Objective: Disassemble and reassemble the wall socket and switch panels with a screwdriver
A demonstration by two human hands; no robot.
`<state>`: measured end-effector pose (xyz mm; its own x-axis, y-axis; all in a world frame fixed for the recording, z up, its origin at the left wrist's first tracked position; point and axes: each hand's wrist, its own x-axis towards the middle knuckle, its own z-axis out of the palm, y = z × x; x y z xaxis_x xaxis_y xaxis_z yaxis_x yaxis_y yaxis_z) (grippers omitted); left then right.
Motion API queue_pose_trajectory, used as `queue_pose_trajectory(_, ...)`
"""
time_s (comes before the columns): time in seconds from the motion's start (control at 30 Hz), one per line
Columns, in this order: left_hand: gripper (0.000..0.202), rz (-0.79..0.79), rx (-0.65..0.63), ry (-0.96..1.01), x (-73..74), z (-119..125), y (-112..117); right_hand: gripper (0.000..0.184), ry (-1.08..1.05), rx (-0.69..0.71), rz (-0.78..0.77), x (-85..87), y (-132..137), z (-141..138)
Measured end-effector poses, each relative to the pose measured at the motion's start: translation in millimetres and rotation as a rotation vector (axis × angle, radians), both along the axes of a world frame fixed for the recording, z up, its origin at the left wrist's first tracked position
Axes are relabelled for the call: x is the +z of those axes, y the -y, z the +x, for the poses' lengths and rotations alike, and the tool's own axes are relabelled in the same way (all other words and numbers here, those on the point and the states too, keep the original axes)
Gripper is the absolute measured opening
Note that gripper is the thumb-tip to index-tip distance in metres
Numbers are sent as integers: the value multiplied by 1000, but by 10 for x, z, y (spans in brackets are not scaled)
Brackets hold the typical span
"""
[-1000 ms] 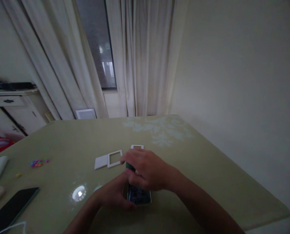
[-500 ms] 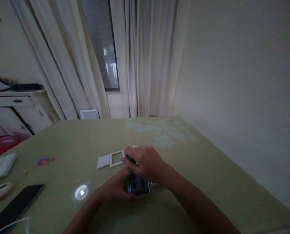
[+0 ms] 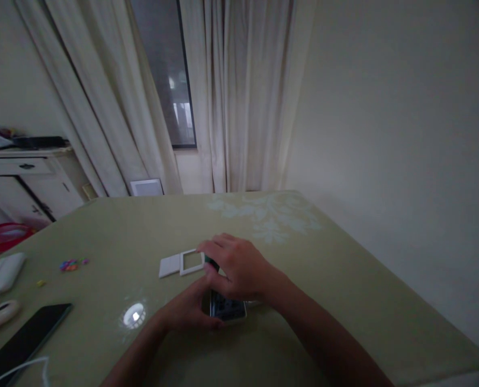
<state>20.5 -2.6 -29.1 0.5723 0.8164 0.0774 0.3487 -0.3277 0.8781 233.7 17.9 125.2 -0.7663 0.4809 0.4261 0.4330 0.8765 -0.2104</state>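
Observation:
My left hand (image 3: 188, 307) is closed around the side of a small rectangular wall switch (image 3: 228, 309), its dark inner face turned up inside a pale rim. Over the switch's far end, my right hand (image 3: 239, 269) grips a screwdriver (image 3: 212, 262) by its green handle; the shaft and tip are hidden under the fingers. Just beyond my hands, a white square frame (image 3: 181, 263) lies beside a white plate (image 3: 169, 266) on the table. Part of a pale piece (image 3: 254, 302) shows under my right wrist, mostly covered.
The greenish tabletop (image 3: 323, 333) has a pale leaf pattern. At left lie a dark phone (image 3: 25, 344), a white cable (image 3: 21, 366), a white rounded object (image 3: 0, 314), a white case-like object (image 3: 1, 275) and small coloured beads (image 3: 70, 265). A wall (image 3: 404, 161) borders the right side.
My right hand has turned slightly on the screwdriver, its fingers lifting and stretching farther forward over the handle. The left hand keeps its hold on the switch. The view has shifted slightly.

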Motion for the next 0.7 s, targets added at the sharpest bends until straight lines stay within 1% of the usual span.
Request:
queue_pose_trajectory(0.07,88,-36,-19,44,-19,-7,-3,29,13,-136,-21,-9,-10,6)
queue_pose_trajectory(0.1,88,-53,-29,65,-24,-8,-4,29,16,-159,-39,-13,-21,11)
queue_pose_trajectory(0.13,88,-61,-35,79,-25,-10,-5,26,11,-144,-57,-16,-33,19)
queue_pose_trajectory(0.2,92,-38,-18,85,-9,-21,-7,17,-23,-49,-81,-19,-54,39)
queue_pose_trajectory(0.27,92,4,49,85,26,-42,-7,29,-70,43,-103,-26,-65,55)
queue_pose_trajectory(0.3,85,22,97,94,50,-56,-6,35,-92,68,-114,-34,-68,56)
queue_pose_trajectory(0.37,60,42,168,133,103,-79,-2,34,-115,95,-132,-58,-73,46)
queue_pose_trajectory(0.4,47,46,175,157,130,-85,0,32,-122,100,-136,-74,-79,36)
queue_pose_trajectory(0.43,38,48,165,181,154,-85,0,31,-127,99,-139,-91,-86,25)
queue_pose_trajectory(0.47,33,46,144,203,174,-80,-2,30,-132,95,-143,-107,-95,13)
queue_pose_trajectory(0.53,32,38,112,242,193,-54,-16,31,-153,83,-151,-133,-111,-4)
queue_pose_trajectory(0.57,32,39,116,258,191,-35,-28,33,-170,83,-156,-141,-116,-10)
queue_pose_trajectory(0.63,30,48,169,267,170,6,-57,38,-200,94,-170,-145,-114,-15)
queue_pose_trajectory(0.7,31,45,251,283,147,38,-78,42,-210,92,-186,-141,-98,-18)
